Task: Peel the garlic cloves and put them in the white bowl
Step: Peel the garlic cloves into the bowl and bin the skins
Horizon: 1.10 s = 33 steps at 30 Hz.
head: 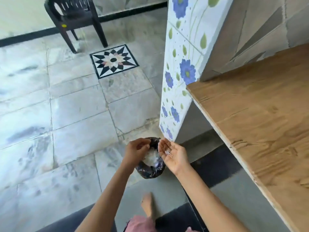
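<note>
**Discarding the peel.** I hold both hands over a small bin (151, 173) lined with black plastic. It stands on the floor directly below the grips, so whatever drops should land inside. The right hand (173, 155) lies palm up, its grip wide and fingers straight, and carries a few pale flakes (167, 152) that I take to be garlic skin. The flat palm seems to serve as a tray waiting to be emptied. The left hand (136, 151), just across the bin's mouth from it, has its fingers curled downward. I cannot tell whether that grip pinches a scrap or holds nothing, because the fingertips blur against the dark liner. A white heap (151, 158) beneath and between the grips is probably discarded peel, though its texture is too soft to confirm. Neither the garlic cloves nor the white bowl shows anywhere. I judge that they sit on the wooden counter (260, 118), right of the right grip, on a stretch cut off by the frame.
</note>
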Each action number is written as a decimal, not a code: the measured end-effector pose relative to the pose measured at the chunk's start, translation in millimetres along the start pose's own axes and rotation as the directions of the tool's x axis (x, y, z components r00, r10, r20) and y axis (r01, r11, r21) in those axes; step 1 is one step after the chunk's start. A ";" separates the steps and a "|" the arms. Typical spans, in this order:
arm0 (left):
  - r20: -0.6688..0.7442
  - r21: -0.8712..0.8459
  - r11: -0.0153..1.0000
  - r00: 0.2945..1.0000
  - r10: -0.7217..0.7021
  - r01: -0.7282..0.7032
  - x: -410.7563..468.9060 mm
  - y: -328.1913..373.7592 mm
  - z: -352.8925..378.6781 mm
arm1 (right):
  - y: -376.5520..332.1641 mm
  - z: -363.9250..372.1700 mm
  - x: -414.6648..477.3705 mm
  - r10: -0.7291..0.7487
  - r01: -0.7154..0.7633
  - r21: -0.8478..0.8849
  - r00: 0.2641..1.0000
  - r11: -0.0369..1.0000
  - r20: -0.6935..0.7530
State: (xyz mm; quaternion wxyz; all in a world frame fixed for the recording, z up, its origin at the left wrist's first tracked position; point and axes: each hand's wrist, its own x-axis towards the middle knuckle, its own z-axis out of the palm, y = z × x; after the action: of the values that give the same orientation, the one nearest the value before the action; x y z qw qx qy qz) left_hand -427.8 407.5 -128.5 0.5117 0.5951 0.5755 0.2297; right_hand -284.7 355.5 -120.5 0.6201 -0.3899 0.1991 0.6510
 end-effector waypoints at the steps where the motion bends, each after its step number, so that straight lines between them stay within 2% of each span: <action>1: -0.021 -0.021 0.999 0.999 -0.038 0.037 19.4 -16.1 -0.5 | 6.6 1.5 26.3 0.005 -0.006 -0.014 1.000 1.000 -0.030; 4: -0.035 -0.028 0.994 0.993 -0.110 0.109 67.2 -62.8 11.5 | 20.4 -7.9 102.4 0.013 -0.023 -0.074 0.990 0.997 -0.141; 9: -0.031 0.055 0.982 0.983 -0.179 0.180 145.5 -166.5 55.4 | 38.8 -54.7 241.8 0.023 -0.086 -0.196 0.953 0.977 -0.303; 14: 0.056 0.149 0.976 0.984 -0.169 0.160 201.8 -272.0 105.7 | 56.7 -115.0 357.3 0.052 -0.149 -0.233 0.924 0.961 -0.379; 18: 0.152 0.113 0.988 0.981 -0.122 0.105 224.5 -332.7 141.8 | 72.5 -159.8 420.2 0.090 -0.210 -0.269 0.913 0.940 -0.397; 21: 0.177 0.043 0.989 0.973 -0.150 0.145 235.8 -363.7 163.0 | 78.3 -181.5 445.4 0.156 -0.311 -0.339 0.896 0.888 -0.415; 24: 0.171 -0.047 0.999 0.985 0.004 0.004 237.9 -371.2 182.0 | 76.4 -189.0 458.0 0.229 -0.378 -0.307 0.876 0.873 -0.425; 26: 0.248 -0.143 0.988 0.964 0.100 -0.065 236.3 -372.5 196.0 | 75.6 -191.2 461.7 0.227 -0.375 -0.287 0.870 0.881 -0.438; 27: 0.299 -0.129 0.990 0.949 0.101 -0.065 235.9 -380.9 204.0 | 75.0 -191.4 460.5 0.232 -0.368 -0.281 0.878 0.886 -0.418; 28: 0.336 -0.066 0.998 0.941 0.030 -0.008 236.6 -397.0 209.6 | 74.3 -191.7 458.3 0.262 -0.380 -0.267 0.884 0.886 -0.388; 29: 0.345 0.050 0.994 0.932 -0.109 0.098 239.8 -415.1 211.0 | 73.5 -193.7 456.0 0.295 -0.397 -0.240 0.882 0.886 -0.368; 31: 0.273 0.292 0.904 0.879 -0.391 0.312 251.8 -441.6 201.2 | 69.1 -197.7 450.4 0.313 -0.404 -0.218 0.881 0.888 -0.355; 32: 0.212 0.325 0.869 0.867 -0.451 0.372 257.0 -446.1 195.2 | 66.9 -199.6 447.1 0.302 -0.390 -0.218 0.887 0.895 -0.349; 33: 0.158 0.288 0.877 0.884 -0.440 0.385 260.3 -444.6 192.4 | 65.5 -200.8 444.8 0.291 -0.382 -0.227 0.891 0.896 -0.350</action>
State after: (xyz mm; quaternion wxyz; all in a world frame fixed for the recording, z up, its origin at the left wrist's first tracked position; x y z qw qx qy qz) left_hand -401.6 497.9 -670.4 0.5307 0.5386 0.6539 -0.0261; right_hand -262.9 486.5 -594.6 0.3940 -0.5319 0.2605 0.7028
